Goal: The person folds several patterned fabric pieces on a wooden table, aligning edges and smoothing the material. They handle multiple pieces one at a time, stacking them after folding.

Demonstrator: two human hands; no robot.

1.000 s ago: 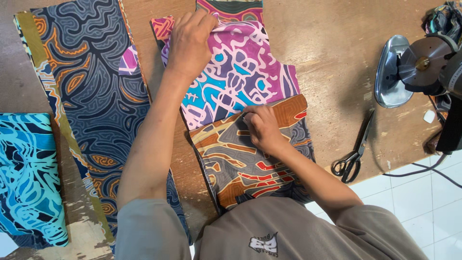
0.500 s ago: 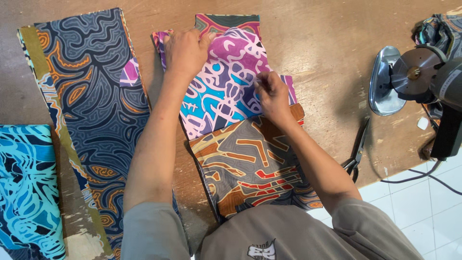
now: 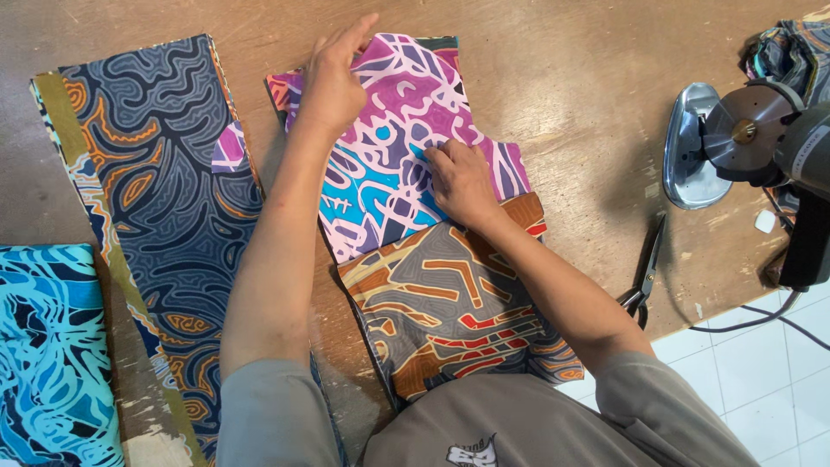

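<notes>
A cut fabric piece in magenta, teal and pale pink (image 3: 393,138) lies on the wooden table (image 3: 588,78). My left hand (image 3: 333,82) rests on its upper left part, fingers stretched toward the top edge. My right hand (image 3: 460,180) presses flat on its lower right part, fingers spread. Overlapping it nearer to me is a brown, grey and red patterned fabric piece (image 3: 445,303), which my right forearm crosses.
A long dark blue and orange fabric (image 3: 164,190) lies at the left, with a blue and cyan folded fabric (image 3: 47,346) at the far left. At the right stand a round-blade electric fabric cutter (image 3: 743,134), black scissors (image 3: 644,277) and a cable. The table's edge meets white floor tiles at the lower right.
The magenta piece now covers the strip at its top that showed before. My right hand moved from the piece's right edge down and left to lie flat on it. My left hand's fingers stretched out.
</notes>
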